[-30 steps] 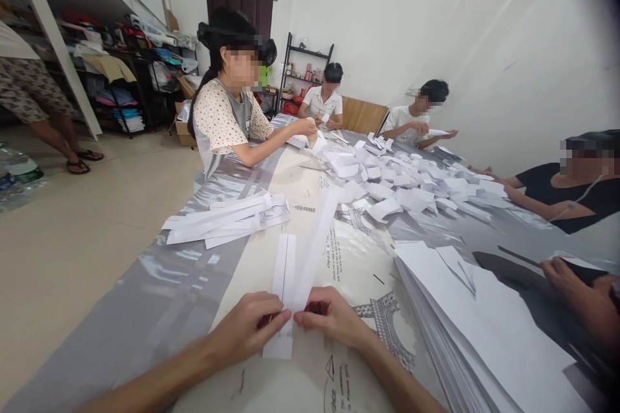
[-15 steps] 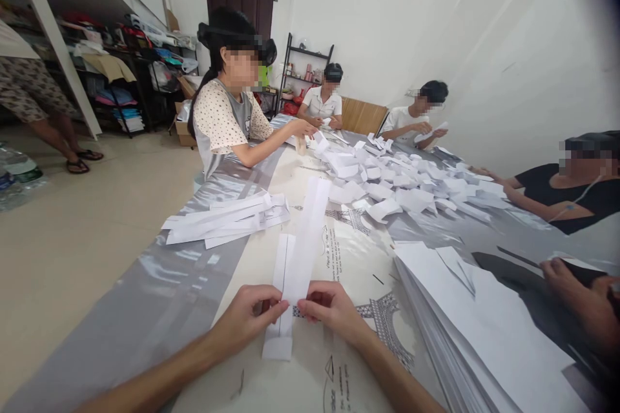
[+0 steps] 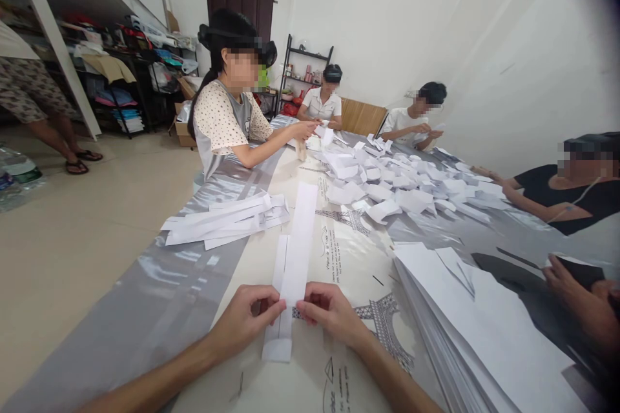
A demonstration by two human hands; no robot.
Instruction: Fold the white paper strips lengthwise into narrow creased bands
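Observation:
A long white paper strip (image 3: 301, 239) points away from me. My left hand (image 3: 254, 313) pinches its near left corner between thumb and forefinger. On the opposite side, the thumb and curled fingers of my right hand (image 3: 332, 313) close on its near right corner. Beneath lies a second strip (image 3: 279, 329), flat on the table, with a dark line along its length and a folded flap at the near end. The held strip overlaps its right side. Left of these rests a loose pile of folded strips (image 3: 225, 221).
A patterned plastic tablecloth (image 3: 159, 306) covers the table. A thick stack of white sheets (image 3: 479, 329) stands at right. Farther back spreads a big heap of folded papers (image 3: 407, 177). Several people sit around, including one in spotted sleeves (image 3: 220, 119); another person's hand (image 3: 576, 290) is far right.
The far end of the held strip has swung left and lower, bringing it closer in line with the strip beneath. Both my hands stay nearly in place.

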